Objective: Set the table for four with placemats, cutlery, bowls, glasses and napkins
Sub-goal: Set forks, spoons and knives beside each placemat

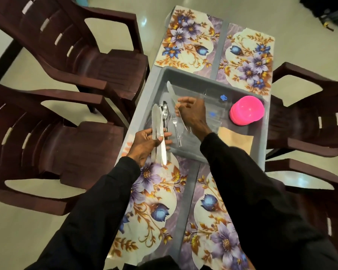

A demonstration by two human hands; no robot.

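Two floral placemats [150, 201] lie nearest on the bench [191, 184]; just past them the left hand [146, 143] holds a bundle of knives [158, 129] over the near-left corner of the grey tray [183, 74], thumb pressing them against nearly straight fingers. Inside the tray the right hand [193, 114] pinches a slim piece of cutlery [184, 122] with curled fingers, beside a fork [175, 123] and spoons [165, 110]. Pink bowls [247, 111], tan napkins [235, 140] and clear glasses [213, 106] share the tray, the glasses' blue marks too blurred to read.
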